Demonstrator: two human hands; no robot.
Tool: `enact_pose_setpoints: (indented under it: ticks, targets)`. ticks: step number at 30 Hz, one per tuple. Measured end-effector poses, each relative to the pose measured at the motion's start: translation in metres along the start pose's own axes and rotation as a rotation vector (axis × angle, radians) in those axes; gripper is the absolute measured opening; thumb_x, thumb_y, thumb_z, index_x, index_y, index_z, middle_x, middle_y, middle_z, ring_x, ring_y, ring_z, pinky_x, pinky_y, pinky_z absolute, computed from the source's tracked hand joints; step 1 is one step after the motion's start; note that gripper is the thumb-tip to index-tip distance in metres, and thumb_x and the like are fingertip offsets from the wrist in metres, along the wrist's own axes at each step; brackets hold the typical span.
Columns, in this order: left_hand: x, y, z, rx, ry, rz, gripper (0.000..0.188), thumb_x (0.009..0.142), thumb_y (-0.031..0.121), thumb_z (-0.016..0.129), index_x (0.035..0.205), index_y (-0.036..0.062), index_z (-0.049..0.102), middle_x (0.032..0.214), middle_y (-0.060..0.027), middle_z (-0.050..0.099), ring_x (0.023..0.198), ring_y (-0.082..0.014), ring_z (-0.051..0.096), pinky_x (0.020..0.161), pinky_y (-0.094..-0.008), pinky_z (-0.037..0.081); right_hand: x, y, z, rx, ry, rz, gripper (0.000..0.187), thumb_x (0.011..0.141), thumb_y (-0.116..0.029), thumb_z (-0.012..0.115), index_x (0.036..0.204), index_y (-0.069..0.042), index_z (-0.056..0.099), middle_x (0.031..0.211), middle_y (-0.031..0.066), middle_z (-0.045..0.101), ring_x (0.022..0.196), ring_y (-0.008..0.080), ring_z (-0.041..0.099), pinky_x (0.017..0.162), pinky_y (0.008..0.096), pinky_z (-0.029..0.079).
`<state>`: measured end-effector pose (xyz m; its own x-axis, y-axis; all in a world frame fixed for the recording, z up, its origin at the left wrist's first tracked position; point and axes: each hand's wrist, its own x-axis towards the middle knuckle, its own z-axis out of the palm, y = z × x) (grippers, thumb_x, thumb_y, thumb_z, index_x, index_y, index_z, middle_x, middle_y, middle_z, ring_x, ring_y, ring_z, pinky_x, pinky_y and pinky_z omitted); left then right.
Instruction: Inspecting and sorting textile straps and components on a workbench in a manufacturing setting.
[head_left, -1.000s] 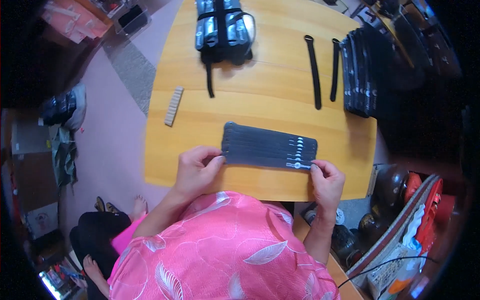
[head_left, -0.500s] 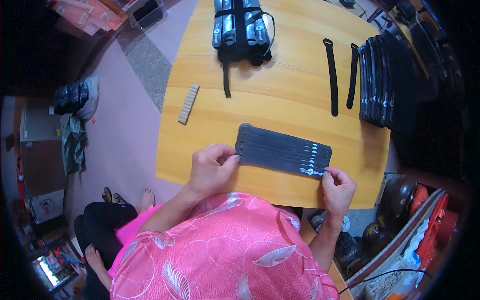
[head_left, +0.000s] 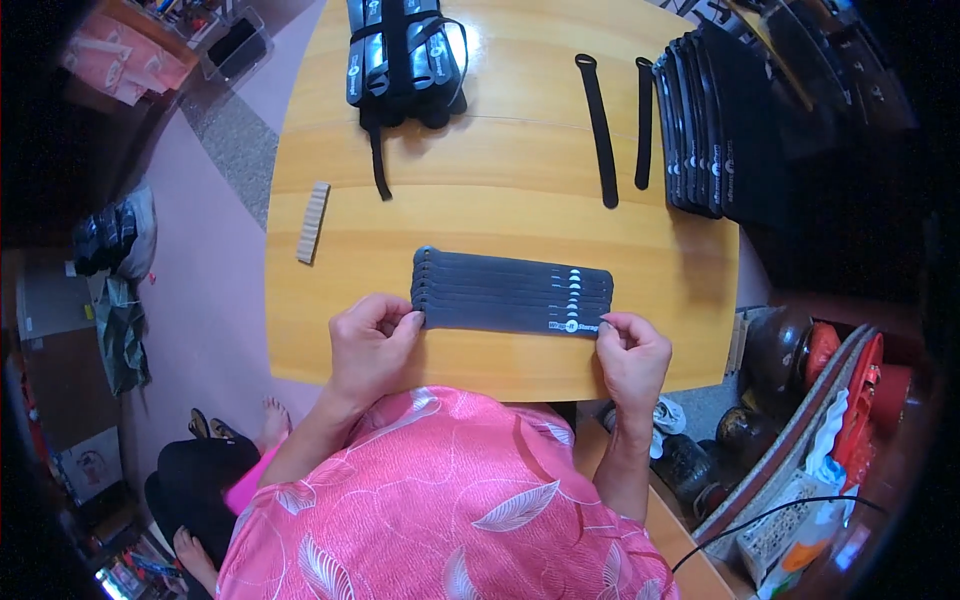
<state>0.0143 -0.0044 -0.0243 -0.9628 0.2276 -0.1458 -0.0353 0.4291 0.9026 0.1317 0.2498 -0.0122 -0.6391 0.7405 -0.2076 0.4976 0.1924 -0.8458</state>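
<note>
A fanned stack of flat black straps [head_left: 500,292] lies in front of me on the wooden table. The straps overlap like steps, with small holes at their left ends and white print near their right ends. My left hand [head_left: 375,345] is closed, thumb and fingers pinching the near left corner of the stack. At the near right corner my right hand [head_left: 634,360] pinches the front strap between thumb and fingertips. Farther off, two single black straps [head_left: 598,130] with looped ends lie apart, one being this longer one and the other a shorter strap [head_left: 644,125].
A strapped bundle of black packs [head_left: 400,75] sits at the far left of the table [head_left: 500,190], its strap tail [head_left: 379,165] hanging toward me. Stacked black straps [head_left: 700,130] stand at the far right. A ridged tan strip [head_left: 313,223] lies left. Another person's legs [head_left: 200,470] show lower left.
The stack has turned slightly and lies more level, with both hands still pinching its near corners. The whole view has shifted, so the table things appear farther left.
</note>
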Motion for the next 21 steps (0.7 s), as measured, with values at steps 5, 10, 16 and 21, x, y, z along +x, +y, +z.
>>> enact_pose_setpoints:
  ticks: [5,10,16,21]
  targets:
    - [0.001,0.001,-0.001,0.050,-0.014,0.043,0.006,0.078,0.000,0.069,0.081,-0.0029,0.066,0.068,-0.0019,0.063,0.061,-0.0063,0.057,0.055,-0.0211,0.047,0.000,-0.002,0.001,-0.027,0.016,0.004,0.011,0.075,0.001,0.065,0.085,0.005,0.068,0.062,-0.0041,0.057,0.055,0.0014,0.044,0.051,0.0182,0.038]
    - [0.002,0.002,-0.001,0.060,-0.001,0.051,0.006,0.077,0.001,0.069,0.080,-0.0027,0.066,0.068,-0.0025,0.064,0.061,-0.0063,0.058,0.056,-0.0214,0.048,-0.002,-0.006,0.005,-0.058,0.035,-0.066,0.011,0.075,0.001,0.065,0.084,0.005,0.068,0.063,-0.0035,0.057,0.055,0.0015,0.045,0.051,0.0183,0.039]
    - [0.000,0.002,-0.002,0.129,0.016,0.101,0.007,0.076,0.002,0.071,0.078,-0.0017,0.066,0.066,-0.0042,0.063,0.058,-0.0073,0.058,0.054,-0.0225,0.048,-0.002,0.000,0.006,-0.058,0.054,-0.075,0.010,0.075,0.001,0.065,0.084,0.005,0.067,0.063,-0.0031,0.057,0.055,0.0017,0.045,0.051,0.0182,0.039]
    - [0.004,0.007,-0.001,0.168,0.017,0.139,0.009,0.074,0.005,0.072,0.076,-0.0008,0.065,0.064,-0.0060,0.063,0.056,-0.0089,0.059,0.053,-0.0236,0.049,-0.003,-0.003,0.003,-0.137,0.066,-0.091,0.007,0.076,0.000,0.066,0.082,0.004,0.067,0.063,-0.0034,0.056,0.055,0.0021,0.046,0.052,0.0184,0.039]
